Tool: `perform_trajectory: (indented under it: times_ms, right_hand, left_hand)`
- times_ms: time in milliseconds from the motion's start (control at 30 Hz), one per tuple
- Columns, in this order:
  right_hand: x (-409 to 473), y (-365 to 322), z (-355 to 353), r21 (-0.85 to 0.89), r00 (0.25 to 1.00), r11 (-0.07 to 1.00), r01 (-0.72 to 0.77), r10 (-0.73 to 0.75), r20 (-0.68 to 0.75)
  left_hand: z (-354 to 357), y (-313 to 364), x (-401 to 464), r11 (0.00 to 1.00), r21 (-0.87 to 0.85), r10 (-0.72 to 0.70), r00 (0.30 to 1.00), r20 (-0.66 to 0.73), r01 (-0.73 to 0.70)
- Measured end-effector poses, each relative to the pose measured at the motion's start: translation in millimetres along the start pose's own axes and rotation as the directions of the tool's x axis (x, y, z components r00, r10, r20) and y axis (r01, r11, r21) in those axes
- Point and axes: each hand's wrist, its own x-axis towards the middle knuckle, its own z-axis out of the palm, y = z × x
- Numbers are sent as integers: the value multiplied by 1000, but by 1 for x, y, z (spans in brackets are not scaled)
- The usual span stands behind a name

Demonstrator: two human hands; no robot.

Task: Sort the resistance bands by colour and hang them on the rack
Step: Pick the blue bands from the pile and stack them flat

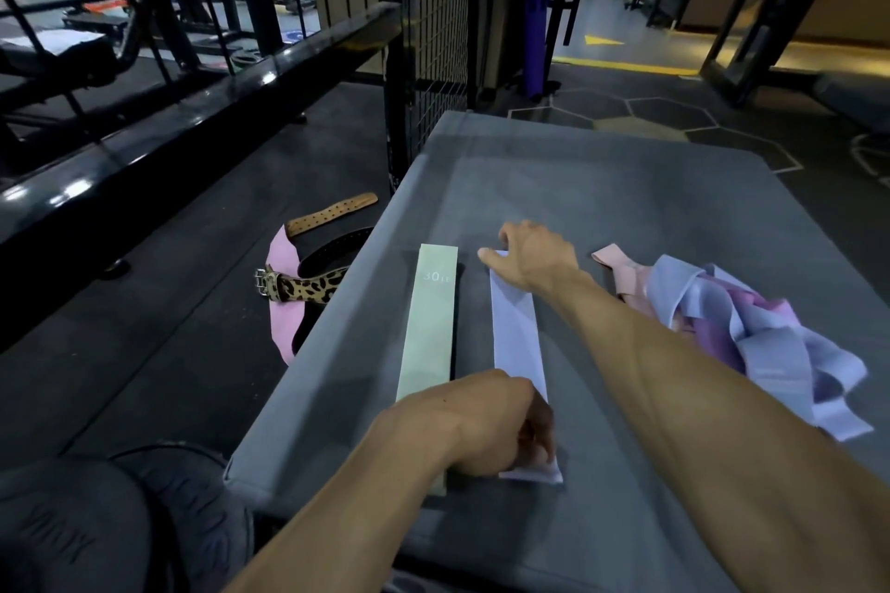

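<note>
Grey padding covers the table (602, 188) we lean over, with dark gym flooring around it. Nearest us, at 6 o'clock, our left hand (486, 424) curls down on the near end of a lavender band (516, 332), its grip pinching the fabric against the table. That band lies flat and straight, running away from us toward 12 o'clock. Our right hand (530, 255) reaches across to its far end, fingers bent over the tip and pressing it down, thumb alongside; we cannot tell whether the grip there pinches the fabric or only holds it flat. Just beside the lavender band, at 9 o'clock of it and apart from it, a pale green band (428, 327) lies parallel, marked 30 near its far end. At 3 o'clock a tangled heap of bands (751, 332) sits on the table: lavender and purple strips, with a pink one (621, 267) poking out at the far side. Off the table's edge at 10 o'clock, on the floor, lie a leopard-print belt (301, 287), a pink belt (281, 327) and a tan one (332, 213). Farther off, at 12 o'clock, black wire-mesh panels (433, 39) stand upright.
</note>
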Motion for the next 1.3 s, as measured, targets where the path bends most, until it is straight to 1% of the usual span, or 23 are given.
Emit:
perform_trajectory:
  times_ms: [67,133,233,300,333,400,433,500,567,633,667,767,800,833,867,900,933,967,1000,1067,1100,1200,1300]
  right_hand:
    - [-10,6,-6,77,1000,997,11,-12,3]
    - [-26,18,-18,85,998,995,60,-58,-29]
    - [-56,53,-41,56,985,990,131,-124,-118]
    - [-82,82,-58,37,964,989,143,-131,-233]
    - [-94,95,-66,51,940,991,124,-101,-326]
    - [-120,117,-78,150,890,989,11,58,-452]
    - [-131,124,-81,219,881,973,-69,162,-444]
    - [-150,132,-82,262,900,940,-221,299,-316]
    - [-166,129,-75,156,925,951,-267,299,-237]
    - [-171,124,-59,89,939,961,-261,274,-207]
    - [-172,122,-53,124,944,957,-261,280,-173]
    - [-173,126,-36,431,919,861,-270,363,-151]
    - [-171,126,-40,406,913,856,-321,393,-107]
    - [-169,138,-42,116,907,940,-322,341,-249]
    - [-172,143,-46,92,897,955,-284,298,-327]
    - [-173,135,-49,424,857,860,-283,425,-292]
    - [-176,132,-60,734,891,654,-180,425,-160]
    - [-176,134,-69,721,871,685,-106,414,-265]
    - [-178,135,-84,737,843,674,-41,419,-337]
    - [-183,139,-106,746,812,663,66,399,-427]
    - [-185,140,-118,764,807,630,138,376,-455]
    - [-197,133,-148,858,846,422,293,303,-438]
    - [-214,128,-167,903,923,308,300,144,-356]
  left_hand:
    - [-1,5,-1,999,41,-1,1000,0,1]
    - [-3,11,-2,997,77,1,999,-34,2]
    - [-7,20,-5,998,61,-3,988,-156,13]
    - [-10,30,-9,998,61,8,975,-222,6]
    - [-12,35,-10,998,67,16,967,-253,1]
    - [-15,45,-15,997,73,28,950,-312,-5]
    - [-16,50,-17,997,72,33,940,-338,-9]
    - [-19,58,-19,998,61,38,926,-375,-17]
    - [-19,64,-19,999,47,34,916,-400,-17]
    - [-18,68,-19,999,48,23,918,-397,-4]
    - [-17,71,-18,999,51,17,922,-387,3]
    - [-15,75,-17,999,47,9,925,-379,10]
    - [-15,76,-16,999,48,9,924,-383,10]
    - [-15,76,-15,999,50,9,922,-386,11]
    - [-16,75,-15,999,50,8,921,-389,13]
    - [-17,74,-14,999,50,6,920,-392,15]
    - [-18,73,-13,999,52,6,916,-400,16]
    - [-19,72,-12,999,51,8,911,-412,14]
    - [-20,71,-10,999,43,11,904,-428,9]
    - [-21,70,-7,1000,19,19,885,-466,-12]
    - [-21,70,-4,1000,8,26,874,-485,-26]
    - [-20,73,3,997,-27,50,829,-557,-78]
    - [-21,83,8,973,-115,76,746,-661,-201]
